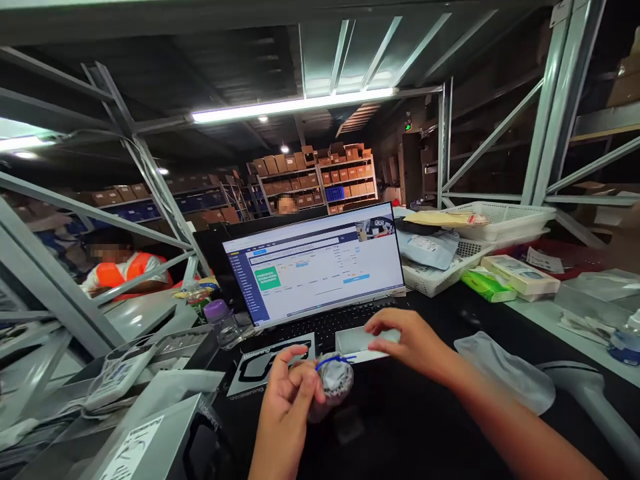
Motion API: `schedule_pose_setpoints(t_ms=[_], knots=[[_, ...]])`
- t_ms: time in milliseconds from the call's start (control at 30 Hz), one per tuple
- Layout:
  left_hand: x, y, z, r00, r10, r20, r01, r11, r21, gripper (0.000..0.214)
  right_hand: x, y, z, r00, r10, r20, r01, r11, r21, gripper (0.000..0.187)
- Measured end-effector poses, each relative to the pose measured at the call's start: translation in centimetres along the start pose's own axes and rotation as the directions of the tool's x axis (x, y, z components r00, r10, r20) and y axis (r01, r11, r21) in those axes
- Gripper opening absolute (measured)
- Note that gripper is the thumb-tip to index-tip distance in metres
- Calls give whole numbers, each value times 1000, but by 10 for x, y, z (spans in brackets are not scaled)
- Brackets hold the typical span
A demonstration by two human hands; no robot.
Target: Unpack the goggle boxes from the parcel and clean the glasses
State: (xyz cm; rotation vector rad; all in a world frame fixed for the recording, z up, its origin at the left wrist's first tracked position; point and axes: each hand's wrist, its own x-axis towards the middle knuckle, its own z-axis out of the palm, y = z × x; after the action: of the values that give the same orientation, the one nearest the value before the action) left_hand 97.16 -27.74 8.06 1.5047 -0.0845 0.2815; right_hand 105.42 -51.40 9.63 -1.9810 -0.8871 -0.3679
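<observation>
My left hand [287, 400] is closed round a small grey rolled bundle [334, 381] with a blue tie on top, held above the black desk [400, 427]. My right hand [407, 343] pinches a small white box [356, 341] that lies just in front of the laptop keyboard. The open laptop [315, 267] stands behind both hands, its screen showing a web form with a green block.
White baskets [500, 220] with packets stand at the back right, boxed goods [520, 275] beside them. A grey pouch [505, 370] and a handheld scanner [585, 393] lie right of my arm. A purple-capped bottle [223, 320] stands left of the laptop. A person in an orange vest [125, 270] sits beyond the metal racking.
</observation>
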Motion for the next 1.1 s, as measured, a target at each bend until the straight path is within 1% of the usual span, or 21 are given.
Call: schedule_pose_setpoints(t_ms=[67, 133, 167, 200, 233, 267, 300, 367, 433, 500, 533, 567, 600, 667, 700, 733, 800, 900, 967, 1033, 1100], knots=[[0, 3, 4, 997, -50, -65, 40, 989, -140, 56, -3, -3, 12, 986, -96, 136, 88, 994, 61, 26], [-3, 5, 9, 994, -75, -83, 52, 967, -248, 56, -8, -7, 30, 960, -182, 213, 174, 983, 53, 44], [-6, 5, 11, 993, -76, -89, 48, 958, -282, 55, -10, -8, 40, 955, -204, 213, 203, 979, 28, 47], [-10, 4, 12, 993, -76, -94, 44, 953, -300, 54, -12, -7, 49, 954, -227, 197, 231, 973, 3, 43], [-14, 3, 12, 992, -73, -102, 40, 955, -294, 53, -14, -6, 57, 950, -260, 171, 266, 964, -13, 34], [-19, 1, 11, 992, -60, -111, 30, 968, -250, 53, -16, -4, 64, 943, -304, 136, 309, 951, -18, 23], [-24, -2, 9, 991, -30, -133, 8, 987, -163, 53, -18, -2, 69, 931, -352, 95, 354, 935, -15, 17], [-33, -7, 4, 975, 84, -204, -65, 993, 100, 50, -23, -1, 76, 903, -428, 32, 429, 903, -12, 13], [-41, -11, -3, 941, 206, -268, -112, 938, 327, 40, -27, -3, 78, 877, -480, 23, 480, 876, -42, 11], [-46, -12, -11, 914, 275, -300, -117, 884, 453, 32, -30, -7, 76, 860, -508, 55, 510, 851, -127, 13], [-48, -12, -15, 902, 313, -296, -127, 849, 512, 31, -31, -10, 74, 854, -516, 74, 520, 834, -184, 17], [-50, -12, -20, 883, 372, -287, -145, 797, 586, 30, -31, -12, 73, 849, -519, 97, 526, 815, -242, 21], [-52, -13, -24, 851, 450, -270, -170, 724, 669, 25, -30, -14, 71, 847, -517, 123, 529, 797, -292, 24], [-56, -15, -33, 770, 609, -192, -224, 538, 812, 14, -29, -18, 67, 843, -510, 173, 536, 764, -359, 28], [-58, -18, -36, 733, 666, -138, -248, 451, 857, 15, -29, -20, 66, 842, -505, 190, 538, 758, -370, 29], [-59, -20, -39, 709, 700, -83, -271, 379, 885, 18, -30, -22, 66, 847, -492, 201, 531, 767, -362, 30], [-62, -27, -40, 685, 728, 21, -322, 277, 905, 22, -32, -26, 66, 880, -432, 198, 473, 829, -298, 32], [-65, -35, -35, 669, 730, 139, -369, 164, 915, 27, -37, -32, 69, 944, -280, 174, 308, 937, -166, 32], [-66, -38, -27, 656, 731, 188, -385, 110, 916, 34, -40, -36, 71, 963, -214, 161, 237, 962, -134, 30], [-66, -42, -18, 652, 732, 199, -394, 102, 913, 41, -41, -40, 72, 970, -177, 167, 203, 967, -155, 29], [-66, -47, -11, 668, 720, 185, -393, 131, 910, 48, -42, -43, 72, 974, -138, 181, 175, 963, -204, 36]])
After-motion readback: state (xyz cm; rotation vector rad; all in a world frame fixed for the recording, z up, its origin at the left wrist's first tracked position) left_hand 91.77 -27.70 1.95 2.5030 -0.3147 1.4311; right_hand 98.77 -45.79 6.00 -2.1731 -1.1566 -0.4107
